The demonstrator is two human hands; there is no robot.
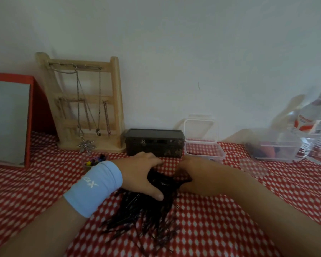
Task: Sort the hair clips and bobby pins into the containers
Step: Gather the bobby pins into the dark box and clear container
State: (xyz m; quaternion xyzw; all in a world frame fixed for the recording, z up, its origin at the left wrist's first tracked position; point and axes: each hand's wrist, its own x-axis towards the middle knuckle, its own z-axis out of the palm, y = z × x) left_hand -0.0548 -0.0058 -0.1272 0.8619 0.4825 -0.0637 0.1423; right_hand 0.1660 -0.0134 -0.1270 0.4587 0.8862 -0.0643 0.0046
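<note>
A dark heap of black bobby pins [143, 217] lies on the red-and-white cloth in the middle. My left hand [139, 171], with a light blue wristband, cups the heap's far left side. My right hand [196, 175] cups its far right side. Both hands press against the top of the heap and close around it. A small cup of coloured hair clips [94, 161] stands just left of my left wrist. An open clear container [204, 151] stands behind my right hand. Another clear container [274, 147] with dark and orange items is at the right.
A dark lidded box [154, 141] sits at the wall behind my hands. A wooden jewellery stand [85, 102] with chains is at the back left, beside a red-framed mirror [9, 119]. Water bottles [319, 127] stand far right. A clear lid [254, 166] lies nearby.
</note>
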